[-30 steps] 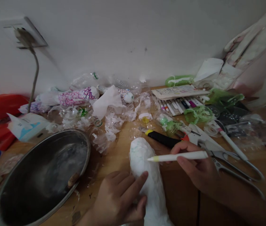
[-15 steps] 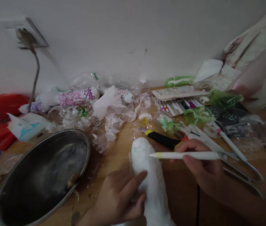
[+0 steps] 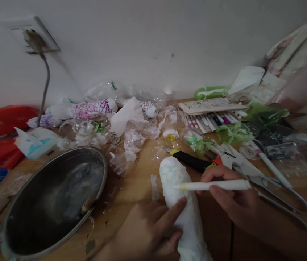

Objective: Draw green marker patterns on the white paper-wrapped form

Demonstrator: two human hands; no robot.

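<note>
A long white form (image 3: 182, 203) with a rounded end and a papery, wrinkled skin lies in front of me, faint greenish marks near its far end. My left hand (image 3: 153, 228) holds it from the left, index finger stretched across its top and thumb against its side. Between the thumb and fingers of my right hand (image 3: 229, 192) is a white marker pen (image 3: 221, 185) with a pale yellow-green band, held level. Its tip points left, at or just above the form's surface; contact is hard to make out. A black-and-yellow utility knife (image 3: 190, 159) lies just beyond.
A metal basin (image 3: 104, 174) stands at left. Scissors (image 3: 281, 192) lie beside my right hand. Behind are torn plastic and paper scraps (image 3: 133, 143), patterned wrapped forms (image 3: 93, 108), several markers under a pouch (image 3: 210, 106), and a wall socket (image 3: 33, 38).
The view has shifted slightly, moving most things right. The marker tip sits a little lower along the form, and the pen has moved slightly. Both hands keep their holds.
</note>
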